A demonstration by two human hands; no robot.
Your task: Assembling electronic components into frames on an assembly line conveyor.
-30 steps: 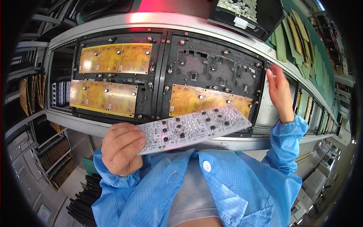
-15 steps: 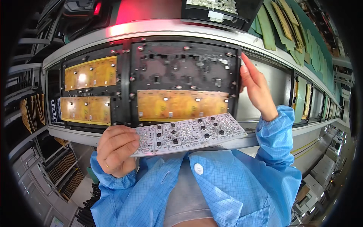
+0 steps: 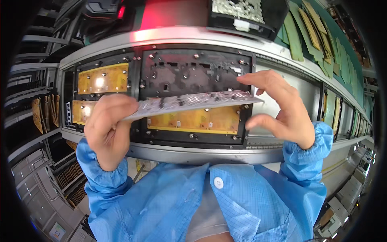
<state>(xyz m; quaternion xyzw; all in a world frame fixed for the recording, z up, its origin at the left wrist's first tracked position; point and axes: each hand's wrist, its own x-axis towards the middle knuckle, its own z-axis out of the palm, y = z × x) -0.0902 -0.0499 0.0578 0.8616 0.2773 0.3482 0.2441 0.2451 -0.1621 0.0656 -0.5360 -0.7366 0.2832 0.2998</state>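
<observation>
A long white circuit board [image 3: 193,101] with black components is tilted almost edge-on above the black pallet [image 3: 146,137]. Its left end is gripped by my left hand [image 3: 108,125], thumb and fingers closed on it. Around the board's right end, my right hand [image 3: 282,111] has thumb and fingers spread apart, and no contact shows. In the pallet's near half lies a yellow-brown board [image 3: 193,122], partly covered by the held one. The pallet's far half shows a dark bare recess [image 3: 173,76].
To the left, a second black pallet holds two yellow boards [image 3: 103,79], one partly behind my left hand. Metal conveyor rails [image 3: 177,36] run along both sides. Beyond stands a black bin [image 3: 242,26] of small white parts. Green and yellow strips [image 3: 296,38] lie at the far right.
My left hand has raised the white board from near my body to over the pallet and tipped it edge-on. My right hand has left the pallet's edge and spread around the board's right end.
</observation>
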